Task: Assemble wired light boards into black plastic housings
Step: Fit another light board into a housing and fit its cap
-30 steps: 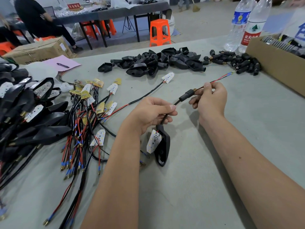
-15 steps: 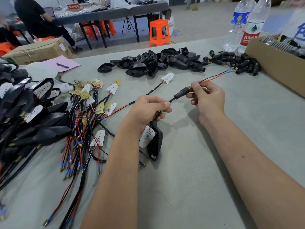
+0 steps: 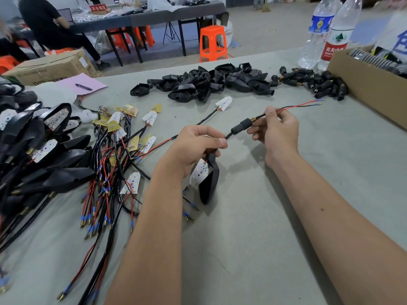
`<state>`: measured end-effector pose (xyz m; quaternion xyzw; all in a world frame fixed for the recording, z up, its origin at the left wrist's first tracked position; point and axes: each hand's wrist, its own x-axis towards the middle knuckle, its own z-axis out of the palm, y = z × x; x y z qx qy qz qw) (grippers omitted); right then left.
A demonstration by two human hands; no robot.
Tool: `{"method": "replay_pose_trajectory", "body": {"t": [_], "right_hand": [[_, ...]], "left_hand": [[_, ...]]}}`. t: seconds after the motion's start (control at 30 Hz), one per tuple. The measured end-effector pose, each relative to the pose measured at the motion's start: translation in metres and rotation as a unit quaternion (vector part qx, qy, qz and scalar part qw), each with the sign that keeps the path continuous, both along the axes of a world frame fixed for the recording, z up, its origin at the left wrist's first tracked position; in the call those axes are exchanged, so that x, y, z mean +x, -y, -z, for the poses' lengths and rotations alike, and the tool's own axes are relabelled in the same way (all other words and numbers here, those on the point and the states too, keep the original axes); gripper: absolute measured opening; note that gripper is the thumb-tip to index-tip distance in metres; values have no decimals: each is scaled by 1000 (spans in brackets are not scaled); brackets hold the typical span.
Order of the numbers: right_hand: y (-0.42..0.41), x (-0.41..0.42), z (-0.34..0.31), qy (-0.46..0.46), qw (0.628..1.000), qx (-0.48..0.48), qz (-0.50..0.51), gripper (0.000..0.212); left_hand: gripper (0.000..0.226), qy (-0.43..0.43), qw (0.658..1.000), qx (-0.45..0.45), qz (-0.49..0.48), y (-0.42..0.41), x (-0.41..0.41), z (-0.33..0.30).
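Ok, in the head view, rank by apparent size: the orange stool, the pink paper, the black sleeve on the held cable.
1. Orange stool, though it stands farthest away.
2. Pink paper, close behind it.
3. Black sleeve, clearly smallest.

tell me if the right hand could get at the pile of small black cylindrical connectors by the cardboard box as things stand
Probably yes, but not straight away: the right hand pinches the red and black wire. The pile of small black cylindrical connectors lies uncovered beyond it, beside the brown cardboard box, with only bare table between.
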<state>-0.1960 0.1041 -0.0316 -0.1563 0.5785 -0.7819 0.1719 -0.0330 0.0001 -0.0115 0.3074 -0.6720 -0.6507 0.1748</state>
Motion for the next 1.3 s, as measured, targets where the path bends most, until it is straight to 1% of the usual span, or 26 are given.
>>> {"method": "replay_pose_trajectory", "body": {"t": [0.1, 0.2, 0.33, 0.4, 0.5, 0.6, 0.7, 0.77, 0.9, 1.0, 1.13, 1.2, 1.3], "right_hand": [[-1, -1, -1, 7, 999, -8, -46, 17], [-2, -2, -1, 15, 998, -15, -52, 13], [-2, 3, -2, -37, 999, -1, -37, 14], [-1, 5, -1, -58, 998, 9, -22, 16], [2, 3, 2, -70, 997, 28, 34, 14], [3, 1, 5, -77, 995, 38, 58, 10], [4, 5, 3, -64, 998, 18, 11, 13], [3, 6, 2, -58, 998, 0, -19, 11], [-2, 3, 1, -35, 997, -13, -63, 15], [-5, 0, -1, 8, 995, -26, -93, 15], [-7, -3, -1, 18, 989, -34, -140, 13], [-6, -3, 0, 15, 989, -36, -142, 10], [-3, -3, 1, 13, 992, -38, -122, 11]], "left_hand": [[13, -13, 1000, -9, -16, -2, -3, 2], [10, -27, 999, -2, -18, -3, -5, 3], [2, -30, 999, 31, -5, -6, -5, 1], [5, -17, 999, 35, 11, -7, -4, 0], [10, 11, 1000, 8, 24, -6, -3, -1], [22, 25, 999, 11, 44, -8, -5, -3], [28, 9, 997, 30, 64, -16, -12, -2], [22, -20, 997, 53, 44, -20, -17, 2], [9, -39, 998, 42, 4, -17, -20, 7], [7, -43, 998, 40, 5, -15, -17, 6], [7, -42, 998, 44, 10, -14, -15, 5], [17, -41, 997, 57, 14, -12, -13, 3], [50, -22, 995, 93, 22, -7, -8, 1]]}}
